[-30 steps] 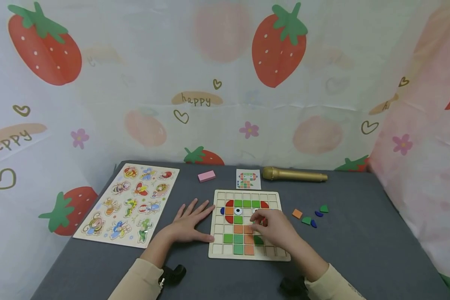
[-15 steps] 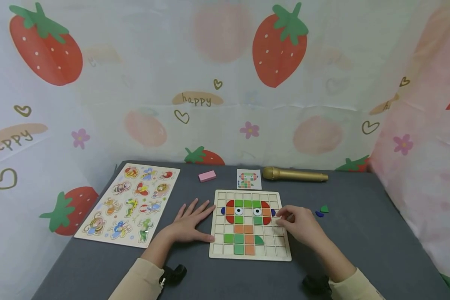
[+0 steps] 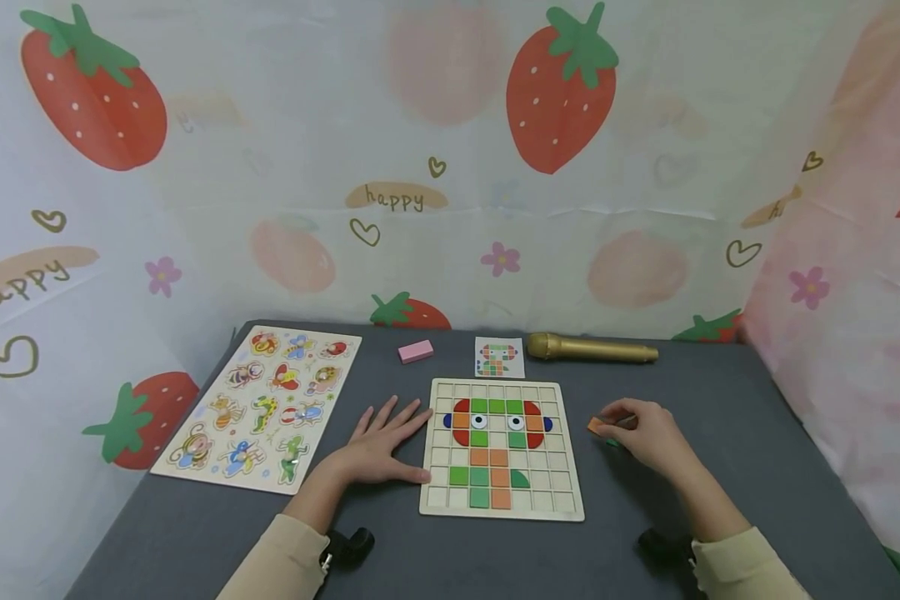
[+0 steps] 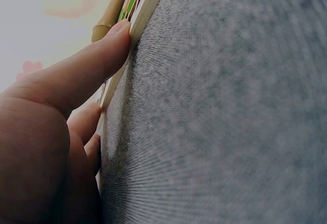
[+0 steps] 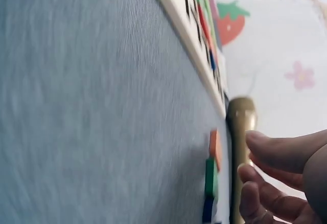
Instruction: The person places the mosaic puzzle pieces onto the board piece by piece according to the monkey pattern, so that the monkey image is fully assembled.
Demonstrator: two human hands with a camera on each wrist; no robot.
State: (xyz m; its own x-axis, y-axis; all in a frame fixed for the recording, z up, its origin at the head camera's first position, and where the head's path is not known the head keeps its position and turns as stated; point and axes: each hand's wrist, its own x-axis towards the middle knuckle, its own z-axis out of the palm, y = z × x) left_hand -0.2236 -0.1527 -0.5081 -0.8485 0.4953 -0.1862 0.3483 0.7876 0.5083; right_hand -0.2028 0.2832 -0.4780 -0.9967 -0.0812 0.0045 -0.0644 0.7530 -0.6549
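Observation:
In the head view, my left hand (image 3: 371, 454) lies spread with straight fingers, its fingertips and thumb at the left edge of a wooden grid board (image 3: 562, 480). Red, green, orange and blue tiles, with two eye tiles (image 3: 478, 422), form a pattern on the board. My right hand (image 3: 648, 437) hovers right of the board, over an orange square tile (image 3: 593, 426). A green piece (image 5: 210, 178) and a blue piece (image 5: 208, 209) lie behind that tile in the right wrist view. Thumb and fingers there are apart, with a gap to the orange tile.
A pattern card (image 3: 499, 357) lies behind the board, with a gold microphone (image 3: 592, 348) to its right. The pink block (image 3: 416, 352) is left of the card. On the far left lies an insect picture board (image 3: 225, 477). A strawberry-print curtain (image 3: 540, 275) rises behind the table.
My right hand has moved right, off the board, to the loose tiles. A blue piece at the right side of the pattern has come into view. My left hand has stayed put.

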